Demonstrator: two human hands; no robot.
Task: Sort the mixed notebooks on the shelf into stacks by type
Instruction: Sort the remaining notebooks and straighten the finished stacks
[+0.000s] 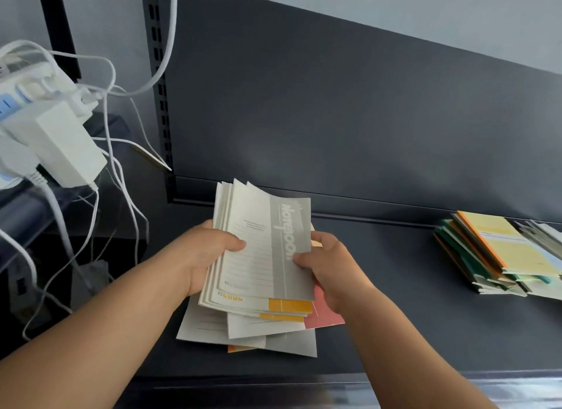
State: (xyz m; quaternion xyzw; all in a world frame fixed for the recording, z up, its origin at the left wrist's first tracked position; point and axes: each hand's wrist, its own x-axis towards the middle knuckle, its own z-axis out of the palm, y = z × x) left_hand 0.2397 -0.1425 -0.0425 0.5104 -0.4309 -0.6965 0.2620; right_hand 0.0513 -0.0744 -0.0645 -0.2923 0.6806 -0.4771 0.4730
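Nearest the camera, two bare forearms are reaching in over the front lip of the shelf (401, 323). Just beyond them, the left hand (202, 256) is gripping a fanned bundle (258, 250) of grey-and-white notebooks by its left edge, with the thumb curling over the top cover and the fingers hidden behind. The right hand (330, 267) is pinching the bundle's right edge, thumb on the grey band and the other fingers tucked beneath. The bundle is hanging clear of the shelf, tilted towards the camera, directly above a loose pile (243, 332) lying splayed on the shelf. A pink cover (324, 314) and orange strips are showing among the pile's greys.

Judging by this, the person is collecting the grey type out of the mixed pile. The next move is calling for both hands to square the slipping covers flush, then to set them on a bare patch of shelf, apart from the pile.

Further right, well apart, a stack (498, 256) of yellow, orange and green covers is lying at the frame's edge; it may be two overlapping stacks, since the view is cutting it off. Behind everything the dark panel (334, 119) is rising, and at the far left a white adapter (64, 144) is dangling among cables
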